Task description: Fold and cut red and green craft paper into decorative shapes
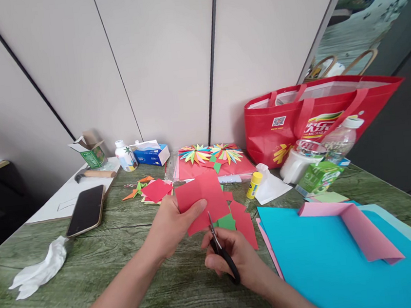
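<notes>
Above the middle of the table, my left hand (170, 224) pinches a red sheet of paper (209, 192) by its left side, thumb on top. My right hand (234, 258) is closed around the black handles of a pair of scissors (223, 255). Their blades point up and meet the paper's lower edge; how far they reach into it I cannot tell. Beneath the held sheet lie green paper pieces (226, 222) and red paper pieces (244, 223). Farther left is a small stack of red paper squares (157, 191) beside folded orange and green pieces (135, 188).
Large blue sheets (333, 253) with a folded pink strip (356, 231) cover the right. A yellow glue stick (254, 185), tissue (271, 186) and red bag (276, 127) stand behind. Leftward are a phone (85, 210), crumpled tissue (43, 269), hammer (95, 174) and blue tissue pack (150, 155).
</notes>
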The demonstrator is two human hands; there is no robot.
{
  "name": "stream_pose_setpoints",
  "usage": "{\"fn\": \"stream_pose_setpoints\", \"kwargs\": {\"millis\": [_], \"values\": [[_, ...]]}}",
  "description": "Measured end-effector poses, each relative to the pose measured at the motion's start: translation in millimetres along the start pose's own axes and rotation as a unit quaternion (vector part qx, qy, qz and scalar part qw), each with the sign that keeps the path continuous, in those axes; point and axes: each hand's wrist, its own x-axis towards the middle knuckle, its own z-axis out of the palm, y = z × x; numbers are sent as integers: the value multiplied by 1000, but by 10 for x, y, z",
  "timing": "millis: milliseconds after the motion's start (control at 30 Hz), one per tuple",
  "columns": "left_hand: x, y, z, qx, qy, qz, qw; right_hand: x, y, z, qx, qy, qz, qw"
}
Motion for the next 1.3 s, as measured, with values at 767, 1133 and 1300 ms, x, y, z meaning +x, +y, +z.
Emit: {"fn": "stream_pose_setpoints", "kwargs": {"millis": [767, 1133, 1300], "values": [[-15, 21, -1, -19, -8, 2, 1000, 19, 93, 5, 14, 15, 4, 1000], [-9, 28, -3, -34, 7, -16, 999, 23, 102, -4, 21, 6, 8, 1000], [22, -5, -45, -68, 49, -32, 996, 17, 79, 10, 13, -4, 23, 1000]]}}
